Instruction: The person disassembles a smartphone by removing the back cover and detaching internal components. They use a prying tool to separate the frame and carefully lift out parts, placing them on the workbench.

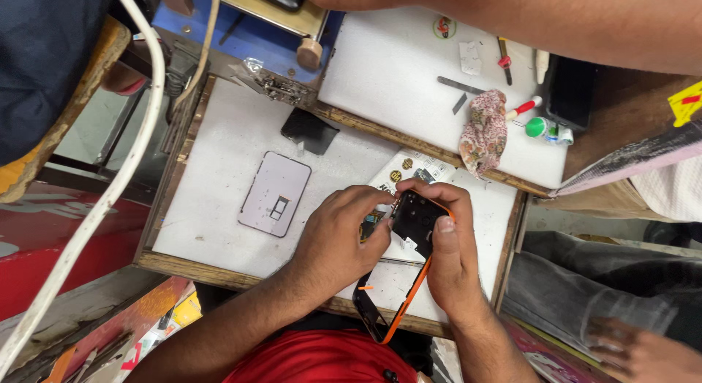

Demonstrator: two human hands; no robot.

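Observation:
My right hand [450,255] grips a black phone frame with an orange edge [409,273], thumb pressed on its upper part. My left hand [340,240] pinches at the same upper corner, fingers closed on the frame beside a small gold part. The frame hangs over the near edge of a white work board [219,171]. A pale phone back panel [276,193] lies flat on the board to the left of my hands.
A dark square piece [309,130] lies beyond the back panel. A patterned cloth [484,130], screwdrivers [523,107] and a small green-capped bottle [545,130] rest on a second white board. Another person's arm [512,17] crosses the top; a white cable [110,193] runs at left.

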